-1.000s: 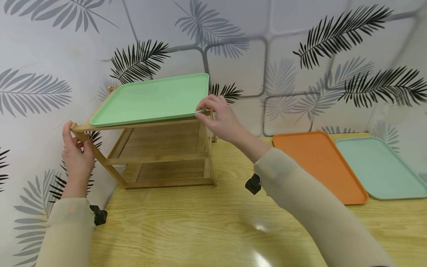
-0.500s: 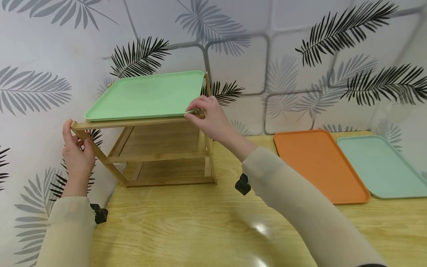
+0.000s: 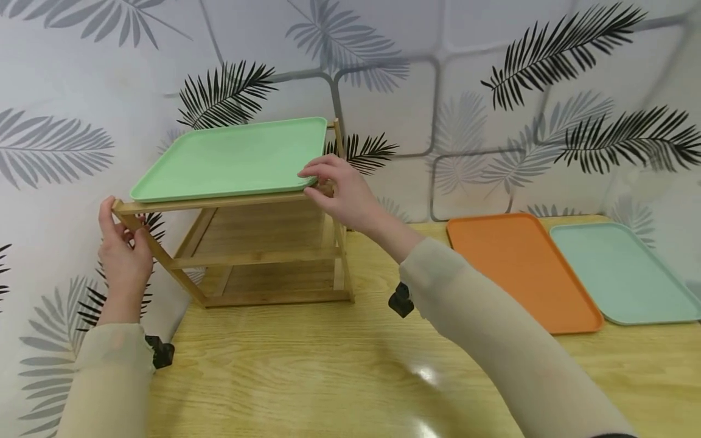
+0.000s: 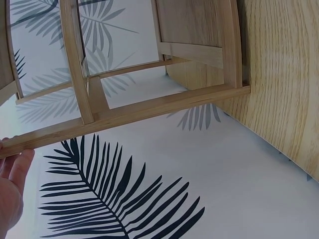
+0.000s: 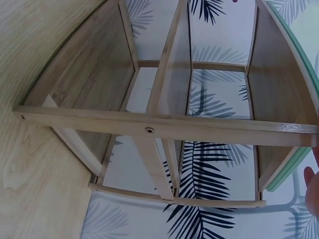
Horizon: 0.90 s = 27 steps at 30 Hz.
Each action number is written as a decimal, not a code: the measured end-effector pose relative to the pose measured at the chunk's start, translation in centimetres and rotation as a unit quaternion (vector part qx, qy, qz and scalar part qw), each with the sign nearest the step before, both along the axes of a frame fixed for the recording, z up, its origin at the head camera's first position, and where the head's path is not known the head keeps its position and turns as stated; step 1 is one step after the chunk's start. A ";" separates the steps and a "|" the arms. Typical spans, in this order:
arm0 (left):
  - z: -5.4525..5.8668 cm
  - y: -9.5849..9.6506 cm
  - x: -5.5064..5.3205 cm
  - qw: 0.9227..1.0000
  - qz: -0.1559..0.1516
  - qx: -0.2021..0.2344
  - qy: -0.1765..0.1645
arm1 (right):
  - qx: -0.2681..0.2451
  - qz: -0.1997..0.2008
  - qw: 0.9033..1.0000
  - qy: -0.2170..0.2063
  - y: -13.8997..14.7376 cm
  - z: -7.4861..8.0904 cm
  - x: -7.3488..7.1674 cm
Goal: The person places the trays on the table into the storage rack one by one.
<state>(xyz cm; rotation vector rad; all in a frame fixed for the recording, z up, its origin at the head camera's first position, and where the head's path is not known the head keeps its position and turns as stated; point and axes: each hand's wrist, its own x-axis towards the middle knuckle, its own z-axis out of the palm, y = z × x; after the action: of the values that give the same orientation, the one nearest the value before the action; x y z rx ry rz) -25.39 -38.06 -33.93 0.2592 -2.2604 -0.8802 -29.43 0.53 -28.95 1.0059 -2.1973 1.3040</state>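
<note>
A light green tray [image 3: 230, 158] lies on the top of a three-level wooden rack [image 3: 257, 260], its left front corner close to the rack's left post. My right hand [image 3: 342, 188] is at the tray's right front corner, fingertips over the rim and thumb below it, pinching the edge. In the right wrist view, that hand [image 5: 312, 194] shows only partly at the right border. My left hand [image 3: 125, 255] grips the upper end of the rack's left front post; in the left wrist view its fingers [image 4: 21, 169] curl against the wood from below.
An orange tray [image 3: 526, 274] and a pale blue-green tray [image 3: 624, 274] lie side by side on the wooden table [image 3: 285, 365], at the right. A leaf-patterned wall [image 3: 394, 109] stands close behind and to the left of the rack.
The green tray has slid left along the rack's top, baring the right rear post. My right hand has moved left with it; my left hand stays on the post.
</note>
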 end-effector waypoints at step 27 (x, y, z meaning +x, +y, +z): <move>0.1 0.3 0.2 1.000 0.006 -0.008 0.016 | 0.038 -0.226 0.973 -0.025 26.8 -14.3 7.9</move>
<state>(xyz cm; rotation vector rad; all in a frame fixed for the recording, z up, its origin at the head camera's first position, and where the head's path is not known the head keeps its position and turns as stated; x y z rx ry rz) -25.23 -37.79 -33.84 0.2493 -2.2328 -0.8552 -21.50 27.28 -43.25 0.4546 -2.3462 1.0488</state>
